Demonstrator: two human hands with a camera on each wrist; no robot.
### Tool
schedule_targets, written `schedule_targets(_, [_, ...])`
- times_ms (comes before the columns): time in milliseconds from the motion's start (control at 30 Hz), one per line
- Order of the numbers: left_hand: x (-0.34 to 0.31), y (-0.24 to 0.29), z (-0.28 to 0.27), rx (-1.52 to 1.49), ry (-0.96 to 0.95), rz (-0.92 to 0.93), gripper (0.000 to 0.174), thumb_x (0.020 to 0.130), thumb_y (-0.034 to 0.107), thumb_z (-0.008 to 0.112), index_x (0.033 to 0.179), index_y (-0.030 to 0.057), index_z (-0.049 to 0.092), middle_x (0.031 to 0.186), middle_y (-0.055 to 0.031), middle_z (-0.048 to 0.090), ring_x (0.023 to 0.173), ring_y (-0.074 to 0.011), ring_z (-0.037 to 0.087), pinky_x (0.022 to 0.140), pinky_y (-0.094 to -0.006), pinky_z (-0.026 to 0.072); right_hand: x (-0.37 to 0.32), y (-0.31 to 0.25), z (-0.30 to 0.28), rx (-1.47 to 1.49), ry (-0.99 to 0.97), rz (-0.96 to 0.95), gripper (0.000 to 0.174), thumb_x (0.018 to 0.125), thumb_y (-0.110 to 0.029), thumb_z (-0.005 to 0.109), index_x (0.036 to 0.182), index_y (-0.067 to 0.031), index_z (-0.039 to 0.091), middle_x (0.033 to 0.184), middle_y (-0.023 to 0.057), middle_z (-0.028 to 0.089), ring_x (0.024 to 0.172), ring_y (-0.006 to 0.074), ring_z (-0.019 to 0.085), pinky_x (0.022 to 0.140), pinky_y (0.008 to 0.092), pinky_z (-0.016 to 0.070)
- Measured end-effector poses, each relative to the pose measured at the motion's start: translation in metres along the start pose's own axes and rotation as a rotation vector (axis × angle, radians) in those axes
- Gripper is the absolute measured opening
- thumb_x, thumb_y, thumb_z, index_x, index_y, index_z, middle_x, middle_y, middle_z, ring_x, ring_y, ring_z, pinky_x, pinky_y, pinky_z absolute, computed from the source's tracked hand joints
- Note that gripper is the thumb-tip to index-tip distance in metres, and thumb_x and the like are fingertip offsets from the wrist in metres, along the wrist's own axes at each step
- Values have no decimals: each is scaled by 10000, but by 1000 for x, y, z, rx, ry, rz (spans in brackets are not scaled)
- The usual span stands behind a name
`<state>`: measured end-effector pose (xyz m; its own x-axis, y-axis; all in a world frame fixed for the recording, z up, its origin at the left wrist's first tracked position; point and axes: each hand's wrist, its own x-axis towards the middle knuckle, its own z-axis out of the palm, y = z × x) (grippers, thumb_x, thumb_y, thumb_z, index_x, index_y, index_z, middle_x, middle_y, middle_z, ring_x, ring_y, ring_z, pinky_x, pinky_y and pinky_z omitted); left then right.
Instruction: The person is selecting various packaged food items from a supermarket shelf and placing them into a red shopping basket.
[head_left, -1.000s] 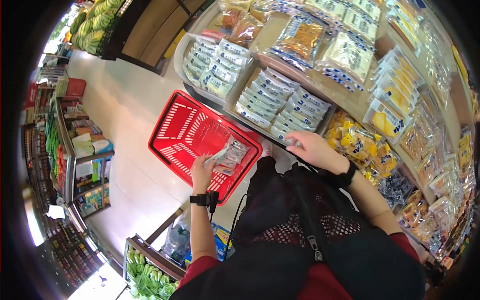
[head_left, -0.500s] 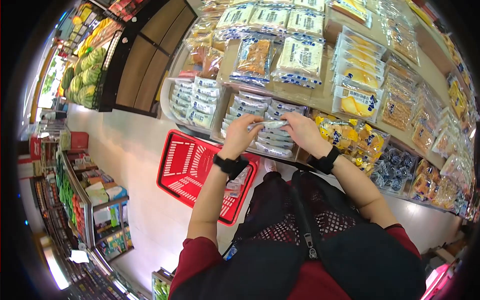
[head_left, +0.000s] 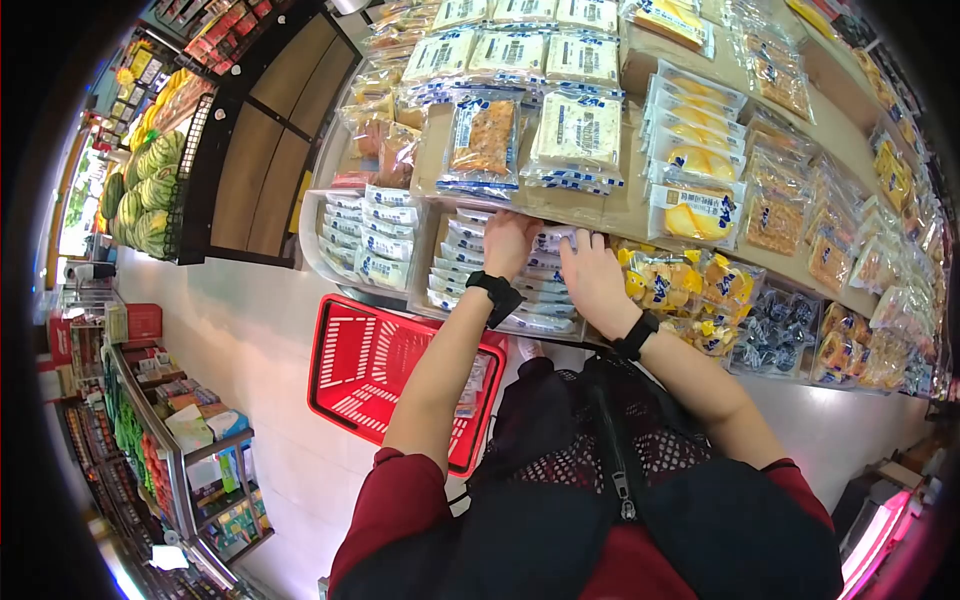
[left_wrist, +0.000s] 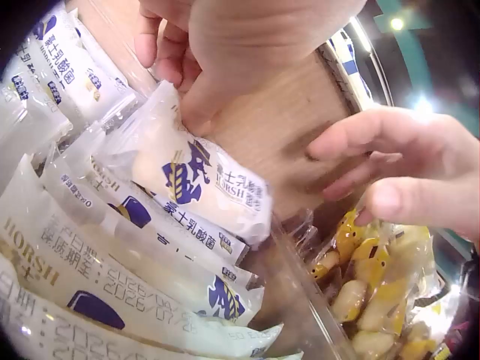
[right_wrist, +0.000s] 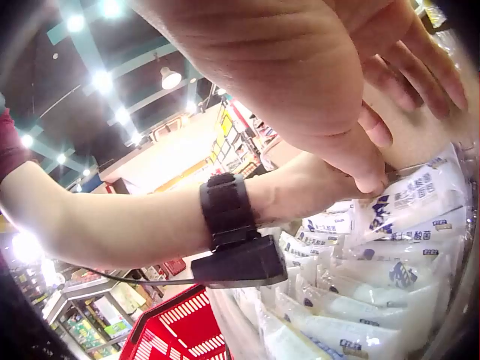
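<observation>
My left hand (head_left: 508, 246) reaches into a box (head_left: 585, 332) of white snack packets. In the left wrist view, its thumb and curled fingers pinch the end of a small white snack packet (left_wrist: 191, 169) with blue print. That packet lies on top of a row of similar packets (left_wrist: 120, 262). My right hand (head_left: 592, 275) hovers over the right side of the same box. Its fingers are spread and loosely bent, with nothing between them, near the loose packet's far end. Below my left forearm stands a red shopping basket (head_left: 352, 395) with several packets inside.
Another tub of white packets (head_left: 362, 240) stands left of the box. Yellow-wrapped buns (head_left: 665, 285) and dark-wrapped packs (head_left: 775, 330) lie to its right. Behind rises a shelf of bagged bread (head_left: 580, 130). A watermelon stand (head_left: 150, 200) is far left.
My left hand has moved from over the basket up to the box. Both hands held a packet above the box half a second ago; now it is lower, and the right hand has let go.
</observation>
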<state>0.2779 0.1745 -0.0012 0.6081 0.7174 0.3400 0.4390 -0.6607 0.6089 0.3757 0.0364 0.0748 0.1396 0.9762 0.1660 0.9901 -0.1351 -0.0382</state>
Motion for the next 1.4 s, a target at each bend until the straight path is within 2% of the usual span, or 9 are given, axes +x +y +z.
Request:
schedule_targets(133, [0, 0, 0, 1, -8, 49, 138, 749, 155, 656, 852, 65, 668, 869, -128, 643, 862, -321, 574, 753, -429, 435, -4, -6, 8, 66, -6, -130, 210, 761, -110, 535, 947, -14, 562, 896, 135, 542, 867, 299, 555, 692, 361, 477])
schedule_targets(200, [-2, 0, -5, -25, -17, 64, 151, 744, 156, 673, 852, 51, 662, 860, -144, 642, 843, -333, 579, 727, -435, 444, -5, -5, 22, 234, -215, -273, 214, 755, -109, 527, 931, 2, 576, 913, 153, 558, 875, 299, 565, 710, 373, 486])
schedule_targets(367, [-17, 19, -37, 81, 18, -127, 181, 760, 151, 639, 911, 50, 649, 921, -130, 636, 913, -309, 564, 782, -452, 426, -2, -4, 53, 318, -264, -246, 223, 779, -109, 497, 943, 20, 576, 964, 184, 573, 917, 316, 575, 766, 402, 493])
schedule_targets(500, [-26, 16, -42, 42, -400, -349, 268, 780, 191, 612, 1004, 47, 631, 1006, -125, 641, 931, -305, 594, 824, -405, 456, -1, -8, 59, 346, -240, -186, 240, 807, -104, 469, 978, 34, 564, 996, 202, 569, 959, 336, 568, 802, 414, 490])
schedule_targets(767, [-64, 15, -63, -88, -115, -135, 332, 788, 185, 652, 1086, 46, 612, 1013, -149, 632, 916, -272, 612, 783, -346, 484, -11, -6, 39, 340, -322, -263, 291, 779, -161, 589, 985, 41, 560, 1012, 232, 556, 986, 366, 544, 846, 434, 456])
schedule_targets(900, [-117, 11, -132, -240, 246, -447, 229, 862, 150, 618, 1057, 31, 616, 850, -61, 645, 746, -107, 602, 670, -241, 471, -24, -3, -12, 549, -310, -338, 245, 800, -165, 595, 989, -10, 578, 962, 187, 594, 943, 350, 550, 816, 420, 450])
schedule_targets(1033, [-228, -66, -149, -331, 473, -939, 213, 885, 202, 584, 987, 24, 641, 831, -53, 666, 743, -116, 609, 696, -258, 480, -38, -4, -41, 655, -298, -333, 241, 817, -146, 600, 1014, -9, 579, 937, 164, 607, 902, 341, 554, 789, 411, 450])
schedule_targets(1167, [-354, -140, -80, -21, 121, -1166, 350, 810, 340, 627, 1025, 63, 643, 895, -127, 678, 852, -228, 655, 779, -327, 495, -49, -2, -47, 693, -363, -282, 231, 826, -132, 597, 1021, -10, 581, 930, 159, 604, 895, 338, 552, 779, 401, 450])
schedule_targets(1400, [-395, -175, 34, 50, -344, -1311, 496, 816, 333, 572, 1203, 35, 489, 1203, -215, 530, 1135, -360, 500, 945, -453, 410, -54, -4, -44, 588, -486, -225, 215, 829, -115, 597, 1017, -12, 586, 926, 160, 603, 882, 335, 556, 773, 391, 451])
